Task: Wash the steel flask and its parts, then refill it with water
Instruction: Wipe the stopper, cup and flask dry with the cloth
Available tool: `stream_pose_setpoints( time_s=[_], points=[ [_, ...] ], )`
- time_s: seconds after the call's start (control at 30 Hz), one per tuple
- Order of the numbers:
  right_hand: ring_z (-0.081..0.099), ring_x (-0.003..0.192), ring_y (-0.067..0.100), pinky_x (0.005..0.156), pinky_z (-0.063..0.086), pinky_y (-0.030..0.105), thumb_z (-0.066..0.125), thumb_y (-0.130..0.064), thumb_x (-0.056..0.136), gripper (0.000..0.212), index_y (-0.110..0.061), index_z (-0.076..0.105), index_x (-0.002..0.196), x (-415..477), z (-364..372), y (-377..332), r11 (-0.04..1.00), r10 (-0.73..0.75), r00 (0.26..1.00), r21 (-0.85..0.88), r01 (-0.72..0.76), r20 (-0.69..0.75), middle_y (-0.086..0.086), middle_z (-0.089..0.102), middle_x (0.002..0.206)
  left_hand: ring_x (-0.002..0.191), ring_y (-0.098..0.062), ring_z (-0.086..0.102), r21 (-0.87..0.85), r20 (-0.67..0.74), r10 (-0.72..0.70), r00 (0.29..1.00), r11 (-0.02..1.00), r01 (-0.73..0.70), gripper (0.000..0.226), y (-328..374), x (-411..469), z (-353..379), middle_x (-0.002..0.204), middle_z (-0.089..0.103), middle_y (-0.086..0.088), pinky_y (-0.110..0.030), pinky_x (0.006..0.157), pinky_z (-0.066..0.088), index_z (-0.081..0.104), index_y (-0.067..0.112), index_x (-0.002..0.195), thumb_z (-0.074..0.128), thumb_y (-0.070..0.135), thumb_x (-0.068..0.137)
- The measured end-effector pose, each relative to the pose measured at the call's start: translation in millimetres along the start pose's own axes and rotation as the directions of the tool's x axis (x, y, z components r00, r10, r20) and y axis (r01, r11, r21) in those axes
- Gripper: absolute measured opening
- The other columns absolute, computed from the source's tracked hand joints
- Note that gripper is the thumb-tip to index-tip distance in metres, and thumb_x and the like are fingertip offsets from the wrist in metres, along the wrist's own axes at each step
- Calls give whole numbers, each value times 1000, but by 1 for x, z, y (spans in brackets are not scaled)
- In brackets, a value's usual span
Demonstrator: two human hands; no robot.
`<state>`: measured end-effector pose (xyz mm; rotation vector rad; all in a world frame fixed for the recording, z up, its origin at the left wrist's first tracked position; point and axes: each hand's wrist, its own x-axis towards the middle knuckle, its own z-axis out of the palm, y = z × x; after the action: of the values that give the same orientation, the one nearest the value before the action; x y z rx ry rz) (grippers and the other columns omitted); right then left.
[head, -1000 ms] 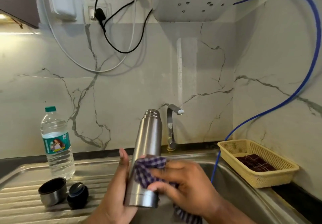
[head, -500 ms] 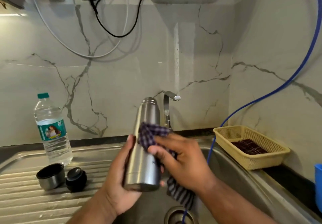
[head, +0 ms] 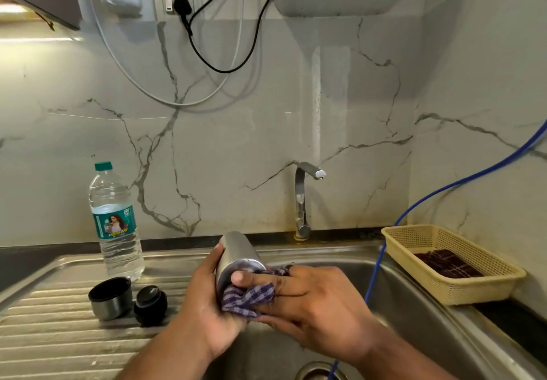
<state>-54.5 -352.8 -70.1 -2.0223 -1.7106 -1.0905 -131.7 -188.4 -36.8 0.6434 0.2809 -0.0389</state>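
The steel flask (head: pixel 236 249) is tilted over the sink (head: pixel 414 299), its flat base turned toward me. My left hand (head: pixel 204 299) grips its body from the left. My right hand (head: pixel 310 299) holds a purple checked cloth (head: pixel 248 298) against the flask's base and lower side, thumb lying across the base. On the ribbed drainboard (head: pixel 44 335) to the left stand the steel cup lid (head: pixel 110 297) and the black stopper (head: pixel 150 305). The flask's mouth is hidden.
A plastic water bottle (head: pixel 116 225) stands at the back of the drainboard. The steel tap (head: pixel 303 199) rises behind the sink. A yellow basket (head: pixel 453 264) holding something dark sits on the right rim. A blue hose (head: pixel 384 249) runs down to the drain (head: pixel 319 372).
The flask went from upright to tipped over and lower, base toward me. My right hand slid the cloth down from the flask's side onto its base.
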Motion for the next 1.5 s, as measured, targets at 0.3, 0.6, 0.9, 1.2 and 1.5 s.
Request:
stream_pose_setpoints(
  time_s=[0.3, 0.6, 0.9, 1.2, 1.5],
  points=[
    [65, 93, 8, 69, 56, 30, 62, -37, 103, 19, -36, 72, 120, 13, -2, -22, 998, -64, 997, -26, 63, -33, -14, 25, 168, 66, -39, 73, 17, 13, 3, 1000, 1000, -3, 71, 1, -4, 0, 88, 71, -26, -41, 51, 60, 60, -9, 117, 66, 53, 84],
    [67, 115, 5, 74, 61, 31, 69, -41, 99, 19, -39, 76, 116, 8, -14, -12, 990, 134, 977, 75, -122, -167, -12, 30, 166, 63, -36, 74, 62, 123, 98, 988, 992, -106, 58, 1, 6, -1, 89, 74, -28, -36, 45, 58, 64, -8, 111, 55, 48, 97],
    [42, 142, -4, 115, 37, 18, 62, -40, 97, 34, -32, 71, 128, 5, -9, 9, 615, 673, 724, 658, -435, -150, -24, 45, 155, 100, -38, 70, 475, 286, 76, 955, 855, -210, 50, -20, 18, -7, 120, 70, -26, -48, 87, 58, 68, 8, 128, 63, 41, 90],
    [75, 102, 22, 98, 57, 50, 57, -48, 99, 37, -20, 79, 109, 1, -30, 31, 44, 967, 250, 925, -376, 55, 3, 80, 102, 104, -12, 73, 788, 403, 107, 909, 464, -404, 78, -43, 26, -11, 114, 75, 9, -28, 87, 57, 51, 43, 138, 85, 50, 68],
    [67, 109, 35, 103, 51, 54, 94, -57, 59, 85, -6, 68, 123, -8, -56, 43, -206, 729, 579, 923, -324, 366, 24, 68, 127, 92, -35, 70, 790, 508, -343, 790, 551, -269, 76, -23, 24, -25, 109, 71, -18, -46, 83, 55, 56, 18, 137, 84, 46, 73]
  ],
)
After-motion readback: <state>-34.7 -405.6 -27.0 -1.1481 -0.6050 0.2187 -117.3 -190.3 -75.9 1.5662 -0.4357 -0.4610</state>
